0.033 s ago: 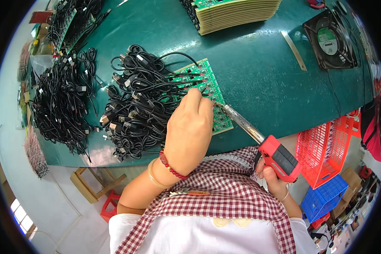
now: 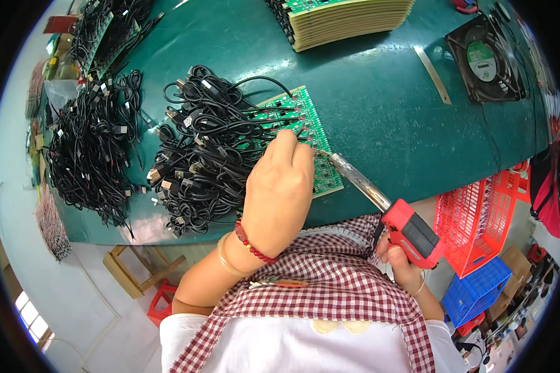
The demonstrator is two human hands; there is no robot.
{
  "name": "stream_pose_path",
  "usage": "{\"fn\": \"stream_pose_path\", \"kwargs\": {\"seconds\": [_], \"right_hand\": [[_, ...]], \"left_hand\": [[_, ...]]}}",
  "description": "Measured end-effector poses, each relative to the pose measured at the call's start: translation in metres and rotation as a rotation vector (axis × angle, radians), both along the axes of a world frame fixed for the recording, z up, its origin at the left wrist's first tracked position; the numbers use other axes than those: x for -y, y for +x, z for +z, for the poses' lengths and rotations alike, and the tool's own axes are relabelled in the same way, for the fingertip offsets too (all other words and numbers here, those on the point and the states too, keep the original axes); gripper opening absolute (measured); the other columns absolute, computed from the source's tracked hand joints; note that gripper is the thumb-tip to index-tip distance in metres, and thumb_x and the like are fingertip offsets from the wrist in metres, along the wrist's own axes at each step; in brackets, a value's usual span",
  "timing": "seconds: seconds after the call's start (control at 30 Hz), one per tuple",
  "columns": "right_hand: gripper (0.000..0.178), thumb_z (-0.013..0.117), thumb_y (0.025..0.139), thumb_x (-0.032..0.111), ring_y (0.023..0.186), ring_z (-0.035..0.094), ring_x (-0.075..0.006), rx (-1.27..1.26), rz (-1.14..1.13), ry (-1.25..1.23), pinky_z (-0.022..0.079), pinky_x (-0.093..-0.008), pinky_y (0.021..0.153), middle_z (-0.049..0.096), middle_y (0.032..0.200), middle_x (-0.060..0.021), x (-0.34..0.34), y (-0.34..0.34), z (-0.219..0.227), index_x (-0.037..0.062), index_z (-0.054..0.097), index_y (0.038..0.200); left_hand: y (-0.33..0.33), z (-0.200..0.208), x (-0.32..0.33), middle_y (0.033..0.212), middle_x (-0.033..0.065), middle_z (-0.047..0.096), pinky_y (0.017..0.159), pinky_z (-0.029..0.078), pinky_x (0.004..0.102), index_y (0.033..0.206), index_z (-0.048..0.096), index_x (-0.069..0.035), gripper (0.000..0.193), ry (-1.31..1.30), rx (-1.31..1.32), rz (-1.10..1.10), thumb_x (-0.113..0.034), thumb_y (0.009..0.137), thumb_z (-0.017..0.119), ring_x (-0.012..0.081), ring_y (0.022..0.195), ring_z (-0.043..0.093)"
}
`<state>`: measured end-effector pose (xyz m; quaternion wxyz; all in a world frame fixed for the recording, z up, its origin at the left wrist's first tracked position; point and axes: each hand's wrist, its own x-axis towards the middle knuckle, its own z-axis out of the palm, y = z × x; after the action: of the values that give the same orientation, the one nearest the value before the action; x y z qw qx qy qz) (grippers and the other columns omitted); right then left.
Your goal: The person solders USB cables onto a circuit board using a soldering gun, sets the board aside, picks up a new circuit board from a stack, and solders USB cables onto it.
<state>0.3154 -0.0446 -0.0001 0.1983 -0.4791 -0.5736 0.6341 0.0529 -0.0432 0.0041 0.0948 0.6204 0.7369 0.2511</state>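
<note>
Clamping a soldering iron (image 2: pixel 406 226), the right grip (image 2: pixel 402 264) sits right of the circuit board (image 2: pixel 326 176), the left grip (image 2: pixel 282 177) over it, its closure unclear.

Green tabletop (image 2: pixel 379 118) with black cables (image 2: pixel 208 140), circuit board (image 2: pixel 317 127), board stack (image 2: pixel 351 26), metal strip (image 2: pixel 432 74), fan (image 2: pixel 483 62).

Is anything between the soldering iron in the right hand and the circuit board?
Nothing visible: the soldering iron, held in the right hand, reaches over the right edge of the circuit board. Just left of its tip, the left hand hides part of the board.
</note>
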Motion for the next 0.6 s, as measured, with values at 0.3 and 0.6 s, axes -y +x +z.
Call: {"fn": "stream_pose_path", "kwargs": {"seconds": [0.3, 0.6], "right_hand": [[0.04, 0.06, 0.085, 0.035, 0.061, 0.055, -0.0145, -0.062, -0.032, -0.045, 0.045, -0.0275, 0.056, 0.06, 0.071, -0.0088, 0.005, 0.009, 0.0, -0.0032, 0.057, 0.096], [0.037, 0.059, 0.087, 0.032, 0.06, 0.053, -0.0145, -0.085, -0.014, -0.05, 0.044, -0.0276, 0.056, 0.059, 0.071, -0.0086, 0.009, 0.009, 0.001, -0.002, 0.053, 0.102]], "left_hand": [[0.0, 0.002, 0.0, 0.078, 0.0127, 0.048, 0.058, 0.046, 0.0388, 0.081, 0.057, 0.001, 0.006, -0.02, -0.009, -0.005, 0.002, 0.078, 0.063, 0.03, 0.066, 0.055], [0.003, 0.005, -0.012, 0.079, 0.0123, 0.05, 0.054, 0.048, 0.0371, 0.077, 0.055, -0.001, 0.008, -0.087, -0.05, 0.035, -0.002, 0.077, 0.063, 0.0296, 0.063, 0.057]]}}
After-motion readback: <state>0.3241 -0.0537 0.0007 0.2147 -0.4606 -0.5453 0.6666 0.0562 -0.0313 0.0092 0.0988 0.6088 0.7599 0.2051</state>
